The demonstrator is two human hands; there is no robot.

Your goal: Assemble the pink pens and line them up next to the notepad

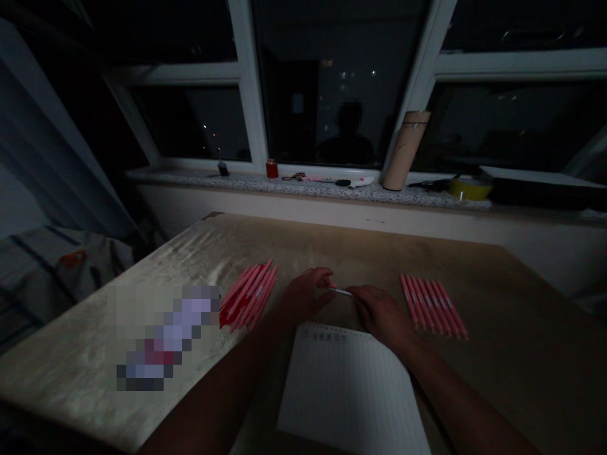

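Observation:
A slim pen (342, 292) lies crosswise between my two hands, its pale shaft showing in the gap and pink visible near the left end. My left hand (309, 292) is closed around the left end, and my right hand (379, 311) is closed on the other end, fingers bent over it. Left of my hands, a loose bundle of pink pens (253, 294) rests on a red wrapper. To the right, several pink pens (432, 304) lie side by side in a slanting row. Just below my hands is a lined notebook (351, 392) with handwriting at its top.
The table (303, 246) meets a wall below a stone windowsill (246, 183). On the sill stand a cardboard tube (406, 150), a red jar (272, 169) and a roll of yellow tape (469, 189). A blurred-out item (171, 338) lies at the table's left.

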